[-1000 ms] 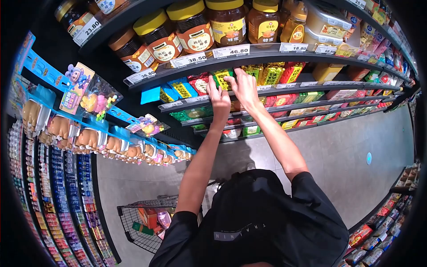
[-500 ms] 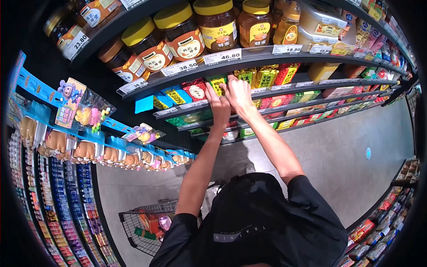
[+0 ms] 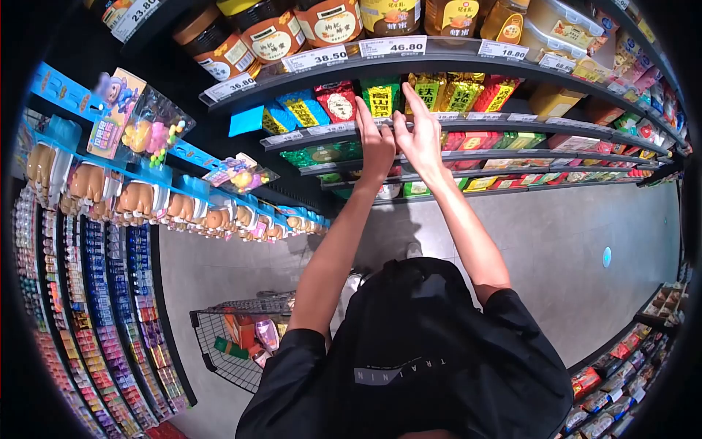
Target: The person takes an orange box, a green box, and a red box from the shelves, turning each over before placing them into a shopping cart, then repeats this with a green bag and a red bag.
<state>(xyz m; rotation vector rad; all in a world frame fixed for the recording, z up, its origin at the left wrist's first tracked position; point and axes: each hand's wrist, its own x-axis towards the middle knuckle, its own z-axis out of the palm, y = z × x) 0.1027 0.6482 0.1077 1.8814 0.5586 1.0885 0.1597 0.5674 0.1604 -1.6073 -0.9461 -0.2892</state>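
Observation:
A green and yellow tea packet (image 3: 382, 99) stands on the shelf under the honey jars, its front facing me. My left hand (image 3: 376, 148) is at its lower left, fingers stretched up along that side. Opposite it, my right hand (image 3: 420, 141) has its fingers extended and apart, pointing up at the packet's right edge. Both hands are open in front of the shelf edge. Left of the green packet is a red packet (image 3: 338, 101), then blue and yellow packets (image 3: 303, 108). Gold packets (image 3: 427, 93) stand on the right.
Large honey jars (image 3: 328, 20) line the shelf above, behind a price strip (image 3: 393, 46). Toys hang from a blue display rack (image 3: 153, 175) at the left. A wire shopping cart (image 3: 228, 366) with several goods stands on the grey floor (image 3: 541, 263), below left.
Both hands have come down off the green packet, and their fingers are straighter, leaving its front uncovered. The view has shifted, so the shelves sit higher and further right.

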